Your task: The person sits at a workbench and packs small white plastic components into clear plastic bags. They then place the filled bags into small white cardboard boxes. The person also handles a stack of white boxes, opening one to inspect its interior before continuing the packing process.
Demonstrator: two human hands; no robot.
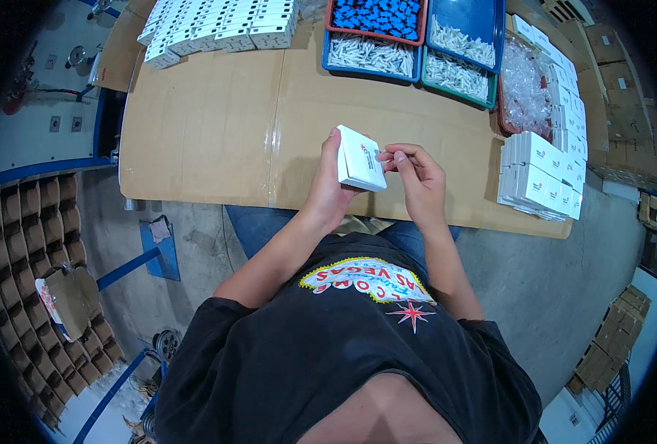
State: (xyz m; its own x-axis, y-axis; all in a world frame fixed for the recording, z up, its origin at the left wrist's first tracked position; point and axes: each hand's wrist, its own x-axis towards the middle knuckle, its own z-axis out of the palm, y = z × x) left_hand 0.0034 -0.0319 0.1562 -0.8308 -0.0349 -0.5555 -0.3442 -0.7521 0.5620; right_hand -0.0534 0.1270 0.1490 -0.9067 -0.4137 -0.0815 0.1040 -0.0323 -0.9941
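A small white cardboard box (361,161) with dark print is held above the table, slightly tilted. My left hand (327,186) grips it, with the thumb along its left side and the other fingers mostly hidden behind and beneath. By the box's right edge is my right hand (421,183), its thumb and fingertips drawn together in a pinch. Whatever lies between those fingertips, if anything, is too small to make out. The box looks closed on the face I see.
The cardboard-covered table (202,126) carries rows of white boxes (221,26) at far left. Trays of blue pieces (376,16) and white pieces (373,58) stand at the back. Clear plastic bags (524,85) and stacked white boxes (541,177) sit on the right.
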